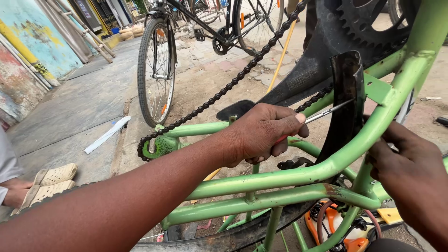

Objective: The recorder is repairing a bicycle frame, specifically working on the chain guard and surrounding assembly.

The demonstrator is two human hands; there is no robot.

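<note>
Left hand [261,135] fisted on screwdriver [322,113], shaft running up-right from grip, tip touching black mudguard [347,102] just beyond; right hand [406,168] behind green frame [298,175], right of mudguard, grip state unclear; chain [219,95] above left.

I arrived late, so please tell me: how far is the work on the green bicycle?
Done: the frame lies upturned, with its chain hanging loose. In hand: the left hand drives a screwdriver at the black mudguard; the right hand reaches behind the frame. Left: the mudguard is not yet visibly fixed, the chain not seated.
</note>
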